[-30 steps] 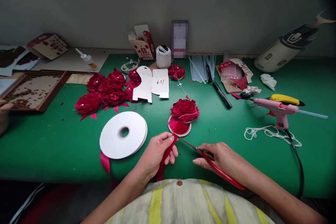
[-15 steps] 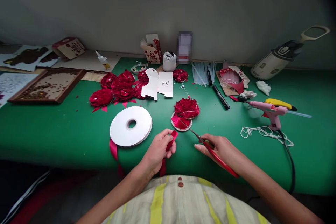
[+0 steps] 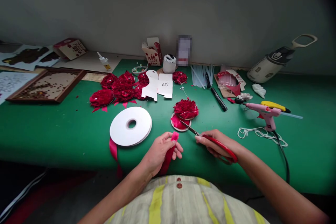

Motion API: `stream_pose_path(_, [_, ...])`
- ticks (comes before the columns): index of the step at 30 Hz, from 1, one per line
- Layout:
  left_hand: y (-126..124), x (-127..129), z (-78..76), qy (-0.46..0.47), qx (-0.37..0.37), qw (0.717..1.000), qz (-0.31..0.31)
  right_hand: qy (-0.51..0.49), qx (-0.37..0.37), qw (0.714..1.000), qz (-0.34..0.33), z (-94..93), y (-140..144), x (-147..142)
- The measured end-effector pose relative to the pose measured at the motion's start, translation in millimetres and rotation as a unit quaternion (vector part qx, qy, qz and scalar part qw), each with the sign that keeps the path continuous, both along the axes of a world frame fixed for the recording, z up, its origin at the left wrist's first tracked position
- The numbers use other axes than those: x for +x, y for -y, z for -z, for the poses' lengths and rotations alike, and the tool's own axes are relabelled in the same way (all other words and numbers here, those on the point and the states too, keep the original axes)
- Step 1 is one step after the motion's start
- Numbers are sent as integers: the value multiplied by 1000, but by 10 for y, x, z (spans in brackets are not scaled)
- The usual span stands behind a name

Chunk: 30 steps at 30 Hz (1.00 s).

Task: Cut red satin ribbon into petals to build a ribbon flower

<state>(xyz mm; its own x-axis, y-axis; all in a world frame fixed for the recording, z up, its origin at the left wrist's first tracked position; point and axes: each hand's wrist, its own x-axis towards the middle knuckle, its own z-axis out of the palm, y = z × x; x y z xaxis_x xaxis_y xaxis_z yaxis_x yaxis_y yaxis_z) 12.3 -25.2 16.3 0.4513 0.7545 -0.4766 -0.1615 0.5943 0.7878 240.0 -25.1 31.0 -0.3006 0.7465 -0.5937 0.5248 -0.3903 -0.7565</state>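
My left hand [image 3: 160, 150] pinches the end of a red ribbon [image 3: 170, 150] that trails down over the table's front edge. My right hand [image 3: 219, 143] grips red-handled scissors [image 3: 210, 139], their blades pointing left toward the ribbon end and a little apart from it. Just beyond both hands a red fabric flower [image 3: 186, 108] rests on a small round disc [image 3: 178, 124]. A white ribbon spool [image 3: 130, 126] lies flat to the left, with red ribbon hanging from it.
A cluster of finished red flowers [image 3: 115, 89] and a white card cutout [image 3: 157, 85] lie farther back. On the right are a pink glue gun [image 3: 264, 112] with its black cord, white string [image 3: 259, 133], glue sticks [image 3: 201, 74] and a black marker [image 3: 218, 98]. A wooden tray [image 3: 44, 85] sits far left.
The scissors have drawn back from the ribbon and my right hand now grips their handles. My left hand has turned the ribbon end upward. The view has shifted slightly.
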Motion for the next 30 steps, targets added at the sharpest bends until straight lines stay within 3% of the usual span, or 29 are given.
stream_pose_path(4, [-5,-31,-23,9,-5,1000,9,-40,-21,999,17,-34,15,38])
stream_pose_path(10, [15,-8,-20,26,-4,999,21,62,45,997,-2,-84,87,-3])
stream_pose_path(15, [31,16,-7,24,-11,999,32,213,183,959,-48,5,75,-63])
stream_pose_path(23, [22,-20,47,-11,-6,1000,19,300,230,923,-66,-18,155,-95])
stream_pose_path(26, [-12,-42,68,-34,-4,999,1,296,223,927,-58,-69,264,-67])
stream_pose_path(30, [-59,-51,81,-15,11,1000,-15,224,195,954,-31,-151,367,-76])
